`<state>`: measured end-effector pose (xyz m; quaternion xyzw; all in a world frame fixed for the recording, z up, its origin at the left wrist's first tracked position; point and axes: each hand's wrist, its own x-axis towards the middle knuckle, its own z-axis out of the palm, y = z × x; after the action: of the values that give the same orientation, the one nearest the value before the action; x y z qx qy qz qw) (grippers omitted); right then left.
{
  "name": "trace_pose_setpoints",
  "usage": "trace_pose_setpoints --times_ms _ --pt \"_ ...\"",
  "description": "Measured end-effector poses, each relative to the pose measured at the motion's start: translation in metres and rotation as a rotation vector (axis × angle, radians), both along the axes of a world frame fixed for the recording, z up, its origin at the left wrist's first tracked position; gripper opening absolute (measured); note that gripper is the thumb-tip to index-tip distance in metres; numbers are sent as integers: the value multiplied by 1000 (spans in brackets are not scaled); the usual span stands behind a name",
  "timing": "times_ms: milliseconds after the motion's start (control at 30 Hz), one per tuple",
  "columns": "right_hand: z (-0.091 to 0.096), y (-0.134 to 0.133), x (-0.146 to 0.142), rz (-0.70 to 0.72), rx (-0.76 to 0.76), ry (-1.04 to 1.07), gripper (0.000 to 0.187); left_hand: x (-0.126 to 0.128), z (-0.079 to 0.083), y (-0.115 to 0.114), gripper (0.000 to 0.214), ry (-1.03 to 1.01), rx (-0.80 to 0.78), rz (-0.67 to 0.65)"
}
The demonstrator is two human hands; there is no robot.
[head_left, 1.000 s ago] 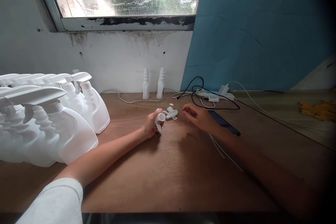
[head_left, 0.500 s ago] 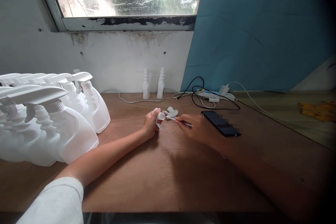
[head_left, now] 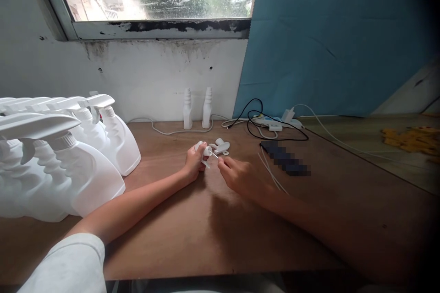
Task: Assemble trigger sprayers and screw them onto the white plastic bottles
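Note:
Closed around a white trigger spray head (head_left: pixel 207 151) is my left hand (head_left: pixel 193 164); the round opening faces right and the trigger hangs down. My right hand (head_left: pixel 236 174) pinches a thin metal tool (head_left: pixel 214 155), probably tweezers, mostly hidden by the fingers. Its tip is at the opening of the spray head; how far inside, I cannot tell. Just behind both hands, a few loose white plastic parts (head_left: pixel 222 148) lie on the brown table (head_left: pixel 165 238).
White spray bottles (head_left: pixel 99 174) crowd the left side. Two slim white bottles (head_left: pixel 187 112) stand by the wall. Black and white cables and a power strip (head_left: pixel 292 122) lie at the back right. A pixelated dark phone (head_left: pixel 283 158) and thin white tubes (head_left: pixel 270 169) are right of my right hand.
My right hand has turned and moved left, closer to the spray head, covering more of the tool. Thin white tubes now show beside the phone. The whole view has shifted slightly.

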<state>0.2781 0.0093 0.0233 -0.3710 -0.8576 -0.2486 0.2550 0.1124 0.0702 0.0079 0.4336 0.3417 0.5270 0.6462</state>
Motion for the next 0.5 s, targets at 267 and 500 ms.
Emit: trace_pose_setpoints --times_ms 267,500 --pt "11 7 10 128 -337 504 20 -5 3 5 42 24 -76 -78" --pt "12 9 12 160 -459 655 21 -7 2 9 48 57 -66 -170"
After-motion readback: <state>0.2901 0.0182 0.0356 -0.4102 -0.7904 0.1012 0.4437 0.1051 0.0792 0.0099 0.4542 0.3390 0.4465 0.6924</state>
